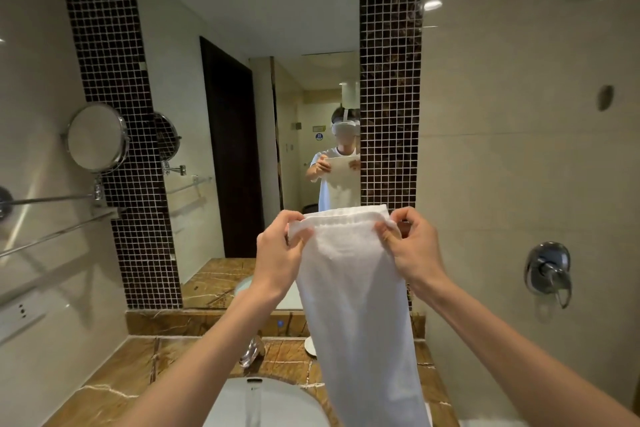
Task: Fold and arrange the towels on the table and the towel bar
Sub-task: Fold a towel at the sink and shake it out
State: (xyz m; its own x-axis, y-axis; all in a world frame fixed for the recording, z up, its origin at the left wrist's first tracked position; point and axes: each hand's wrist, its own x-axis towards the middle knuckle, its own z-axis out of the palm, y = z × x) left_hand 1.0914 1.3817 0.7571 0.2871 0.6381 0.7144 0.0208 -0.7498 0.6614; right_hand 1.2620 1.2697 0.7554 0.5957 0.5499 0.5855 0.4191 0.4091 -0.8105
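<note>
Head view: a person holds a white towel (353, 288) up in front of the wall mirror (242, 80), above the washbasin. The left hand (280, 253) pinches the towel's top left corner between thumb and curled fingers, and the right hand (412, 246) pinches the top right corner in the same way, so the top edge is stretched nearly level between them. The towel hangs down as a long narrow strip over the brown marble countertop (114, 388) and the right side of the white sink (263, 402); its lower end runs out of the picture, so whether it touches the counter cannot be told. A chrome faucet (254, 350) stands behind the sink, just left of the hanging cloth. On the left wall a towel bar (52, 199) runs below a round swivel mirror (97, 137), well apart from the towel. A chrome wall fitting (549, 269) sits on the right wall.
</note>
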